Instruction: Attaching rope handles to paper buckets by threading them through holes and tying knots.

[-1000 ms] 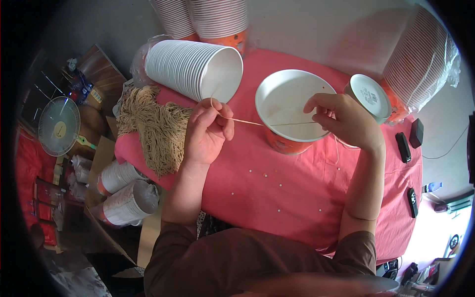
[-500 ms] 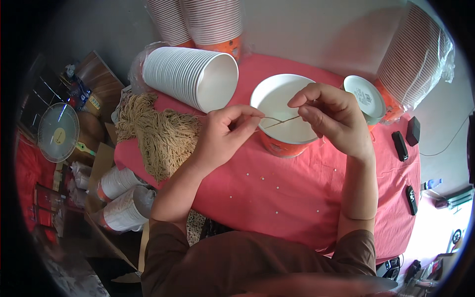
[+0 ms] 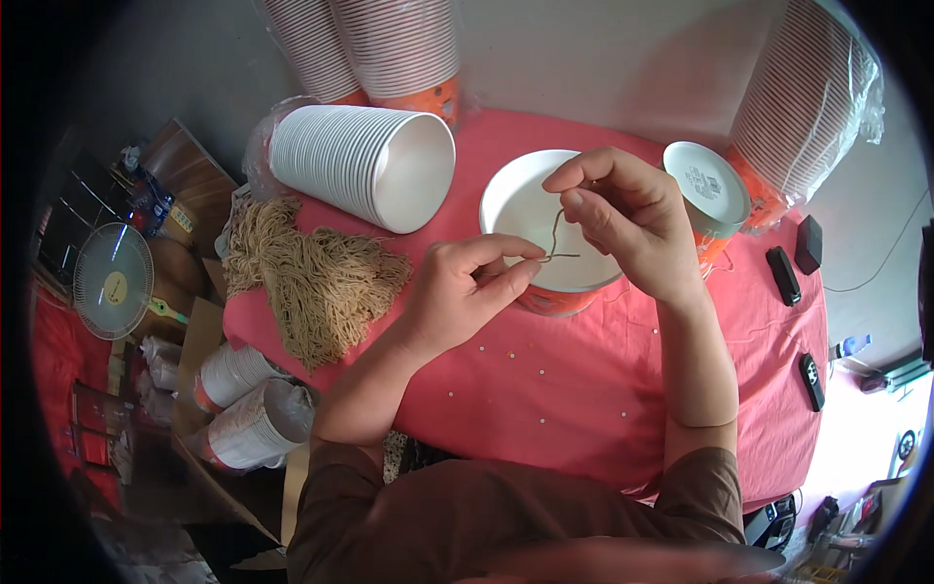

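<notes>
Head view. The left hand (image 3: 465, 292) pinches one end of a short tan string (image 3: 556, 238) between thumb and forefinger; its grip is closed on the string. The right hand (image 3: 628, 219) holds the other end of the same string between thumb and fingertips, grip likewise closed on it. The string bends between the two hands and hangs directly above the open mouth of a white paper bowl (image 3: 520, 209) with an orange outer wall.

The bowl stands upright on the counter (image 3: 584, 389), which is covered by a pink cloth. A second bowl of the same kind, closed with a white lid (image 3: 707, 185), stands just beside the right hand, on its far side.

To the left of the open bowl, a nested stack of white bowls (image 3: 360, 165) lies on its side, mouth toward the hands. A bundle of tan strings (image 3: 316, 277) lies near the left edge of the counter, below that stack.

Upright stacks of bowls (image 3: 389, 49) stand at the far edge, and a wrapped stack (image 3: 808, 97) stands at the far right. Three small dark devices (image 3: 783, 275) lie on the right part of the counter.

Below the counter on the left, further bowl stacks (image 3: 243, 409) lie on the floor near a small fan (image 3: 114, 282).
</notes>
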Motion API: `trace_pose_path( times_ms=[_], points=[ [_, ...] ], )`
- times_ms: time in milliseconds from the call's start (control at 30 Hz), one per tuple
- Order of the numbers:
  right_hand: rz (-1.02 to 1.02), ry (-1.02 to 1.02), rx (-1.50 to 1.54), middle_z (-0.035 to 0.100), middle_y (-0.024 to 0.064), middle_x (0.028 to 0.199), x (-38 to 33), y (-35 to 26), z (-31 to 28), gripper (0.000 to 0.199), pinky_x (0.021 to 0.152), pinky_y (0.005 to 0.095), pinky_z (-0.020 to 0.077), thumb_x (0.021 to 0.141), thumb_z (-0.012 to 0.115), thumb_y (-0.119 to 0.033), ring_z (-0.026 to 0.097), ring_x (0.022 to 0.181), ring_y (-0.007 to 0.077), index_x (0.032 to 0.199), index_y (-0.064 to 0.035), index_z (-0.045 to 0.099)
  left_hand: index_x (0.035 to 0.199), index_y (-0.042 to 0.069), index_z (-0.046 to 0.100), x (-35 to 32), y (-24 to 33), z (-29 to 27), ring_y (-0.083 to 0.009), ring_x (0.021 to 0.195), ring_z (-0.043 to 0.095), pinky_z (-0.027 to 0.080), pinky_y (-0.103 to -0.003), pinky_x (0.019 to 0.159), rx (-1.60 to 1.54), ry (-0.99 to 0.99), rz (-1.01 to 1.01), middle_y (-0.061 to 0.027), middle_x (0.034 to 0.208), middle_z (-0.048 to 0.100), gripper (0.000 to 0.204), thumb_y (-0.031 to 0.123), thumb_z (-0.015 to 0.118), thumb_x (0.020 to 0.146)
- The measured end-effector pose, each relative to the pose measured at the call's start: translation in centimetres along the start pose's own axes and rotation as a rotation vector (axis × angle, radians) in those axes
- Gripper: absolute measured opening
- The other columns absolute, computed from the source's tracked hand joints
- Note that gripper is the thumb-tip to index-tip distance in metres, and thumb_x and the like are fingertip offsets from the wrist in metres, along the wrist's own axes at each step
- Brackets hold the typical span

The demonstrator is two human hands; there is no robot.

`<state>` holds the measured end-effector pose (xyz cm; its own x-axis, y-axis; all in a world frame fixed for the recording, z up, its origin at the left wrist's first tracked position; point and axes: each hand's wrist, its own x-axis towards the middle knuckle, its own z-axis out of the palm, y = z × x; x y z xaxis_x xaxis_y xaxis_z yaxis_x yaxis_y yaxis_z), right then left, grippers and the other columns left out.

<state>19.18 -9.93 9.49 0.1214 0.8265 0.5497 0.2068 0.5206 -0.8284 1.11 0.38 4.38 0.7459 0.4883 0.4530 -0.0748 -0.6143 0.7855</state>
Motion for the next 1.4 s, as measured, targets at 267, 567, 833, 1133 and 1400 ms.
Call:
trace_pose_path(
  times_ms=[267,567,833,1133,1400],
  points=[
    [-0.012,-0.013,0.02,0.063,0.0011,0.087,-0.1,-0.4,0.4,0.01,0.07,0.0228,0.0492,0.094,0.061,-0.003,0.057,0.079,0.0058,0.102,0.0017,0.065,0.099,0.0,0.071,0.2,0.9,0.7,-0.012,0.066,0.07,0.052,-0.026,0.056,0.05,0.059,0.055,-0.0105,0.08,0.073,0.013,0.005,0.071,0.087],
    [-0.031,-0.009,0.008,0.064,0.0011,0.087,-0.1,-0.3,0.5,0.011,0.071,0.0233,0.05,0.093,0.062,-0.002,0.059,0.079,0.0063,0.103,0.002,0.065,0.095,-0.001,0.07,-0.1,0.7,1.2,-0.0116,0.07,0.07,0.052,-0.024,0.057,-0.029,0.072,0.11,-0.0082,0.08,0.072,0.009,0.003,0.069,0.087],
    [0.031,0.036,-0.624,0.065,0.0069,0.088,0.5,0.9,-1.3,0.014,0.07,0.0268,0.0499,0.084,0.067,0.0,0.062,0.079,0.0135,0.098,0.0003,0.065,0.095,0.0,0.066,0.3,-1.3,-0.1,0.0009,0.055,0.04,0.028,-0.017,0.048,-0.462,-0.003,-0.1,0.0059,0.066,0.054,0.008,0.006,0.063,0.093],
    [-0.055,-0.168,-0.623,0.065,0.0063,0.086,0.1,0.1,-0.6,0.018,0.07,0.0283,0.0509,0.075,0.075,0.001,0.062,0.078,0.0158,0.091,0.0006,0.067,0.1,-0.001,0.066,0.7,-2.2,-0.9,0.0016,0.05,0.031,0.021,-0.018,0.043,-0.626,0.007,-0.229,0.0044,0.07,0.056,0.009,0.004,0.062,0.093],
    [-0.142,-0.194,-0.66,0.064,0.0085,0.08,0.0,0.5,-0.4,0.009,0.065,0.0294,0.0505,0.079,0.07,0.002,0.063,0.074,0.0178,0.087,0.001,0.066,0.101,-0.001,0.066,0.7,-1.6,-0.9,0.0017,0.053,0.033,0.021,-0.018,0.044,-0.595,0.003,-0.249,0.0048,0.072,0.057,0.01,0.005,0.062,0.094]
  ],
)
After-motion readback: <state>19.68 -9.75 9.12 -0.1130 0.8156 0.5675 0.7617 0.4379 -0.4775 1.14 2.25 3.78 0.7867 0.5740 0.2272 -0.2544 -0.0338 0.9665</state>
